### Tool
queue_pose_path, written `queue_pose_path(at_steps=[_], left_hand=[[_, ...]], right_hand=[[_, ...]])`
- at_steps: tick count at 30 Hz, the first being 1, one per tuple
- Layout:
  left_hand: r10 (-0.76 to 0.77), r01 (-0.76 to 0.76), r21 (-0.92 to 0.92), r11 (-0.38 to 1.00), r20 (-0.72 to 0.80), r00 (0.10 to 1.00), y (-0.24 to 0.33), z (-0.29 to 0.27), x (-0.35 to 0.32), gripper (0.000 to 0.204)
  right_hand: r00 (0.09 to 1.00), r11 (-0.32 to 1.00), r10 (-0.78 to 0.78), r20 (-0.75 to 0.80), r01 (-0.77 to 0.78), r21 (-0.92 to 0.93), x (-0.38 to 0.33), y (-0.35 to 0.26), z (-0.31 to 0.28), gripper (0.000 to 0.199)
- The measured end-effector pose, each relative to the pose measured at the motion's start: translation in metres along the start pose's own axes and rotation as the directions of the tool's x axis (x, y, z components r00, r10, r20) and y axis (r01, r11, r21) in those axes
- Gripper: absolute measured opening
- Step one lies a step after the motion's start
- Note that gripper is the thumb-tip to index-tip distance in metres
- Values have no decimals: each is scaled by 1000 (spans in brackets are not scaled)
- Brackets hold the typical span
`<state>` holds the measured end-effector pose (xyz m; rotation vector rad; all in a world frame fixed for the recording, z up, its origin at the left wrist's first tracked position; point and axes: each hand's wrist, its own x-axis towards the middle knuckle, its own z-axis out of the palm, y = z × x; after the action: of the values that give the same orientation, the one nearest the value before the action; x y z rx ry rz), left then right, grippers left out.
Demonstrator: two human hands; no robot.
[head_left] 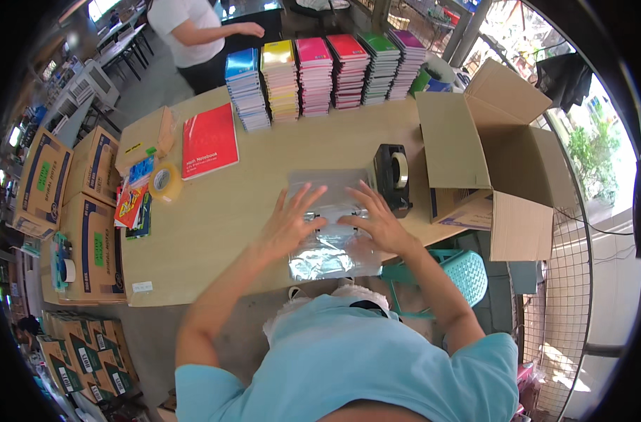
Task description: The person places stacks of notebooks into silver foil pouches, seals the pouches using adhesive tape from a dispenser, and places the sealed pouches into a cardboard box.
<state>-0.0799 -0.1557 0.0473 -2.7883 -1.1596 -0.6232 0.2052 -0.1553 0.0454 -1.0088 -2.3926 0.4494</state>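
Left hand [292, 214] and right hand [377, 214], both spread flat, press a clear plastic bag [331, 225] onto the near edge of the wooden desk [215, 218], just beside a black tape dispenser [393, 176]. Smoothing it well likely calls for even pressure outward from the middle, so no creases stay. Notebook stacks [327, 74] line the far edge beside an open cardboard box [503, 155].

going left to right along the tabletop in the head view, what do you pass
roll of clear tape → red notebook → left hand → right hand, both flat on the clear plastic bag → black tape dispenser → open cardboard box
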Motion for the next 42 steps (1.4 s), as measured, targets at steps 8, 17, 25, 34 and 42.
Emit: queue_pose_path(at_steps=[8,17,25,34,42], left_hand=[[-400,230,-606,762,-162,902,14,50,-12,95],[-592,324,-894,309,86,802,38,132,-18,115],[-731,346,-722,599,-318,604,82,131,-43,65],[-253,193,-254,948,-231,939,50,75,-39,55],[186,-137,-380,915,95,978,8,50,-24,81]], right_hand=[[875,679,415,-251,-114,725,-38,45,64,97],[889,319,459,-4,-161,934,-16,32,135,113],[987,962,-37,-159,-8,-273,2,-29,17,40],[967,890,217,-137,-253,-378,45,-16,-6,30],[783,911,-123,610,333,-244,56,-15,-41,19]])
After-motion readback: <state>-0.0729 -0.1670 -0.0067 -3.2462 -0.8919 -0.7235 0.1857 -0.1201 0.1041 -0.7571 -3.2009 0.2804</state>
